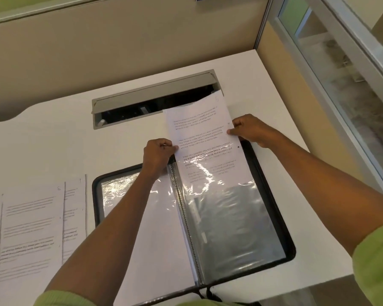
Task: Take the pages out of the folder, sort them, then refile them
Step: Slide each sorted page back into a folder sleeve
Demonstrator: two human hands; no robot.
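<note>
Most open room we've got is the bare worktop [53, 140] back left, between the loose pages [31, 228] and the cable slot [142, 111]. The open folder [95, 195] fills the front middle, and the loose pages lie near its left rim, so that lane's narrow. Our left hand [156, 155] and right hand [250, 129] pinch a page [199, 129] that juts over the slot's right end. Behind, the slot's raised flap [153, 91] and the partition [119, 51] close things off, and a glass panel [341, 96] walls the right.

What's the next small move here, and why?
Likely slide the page straight along the sleeve with both hands evenly: left hand and right hand pinch its opposite edges, its lower half is inside the plastic. In or out, I cannot tell.
</note>
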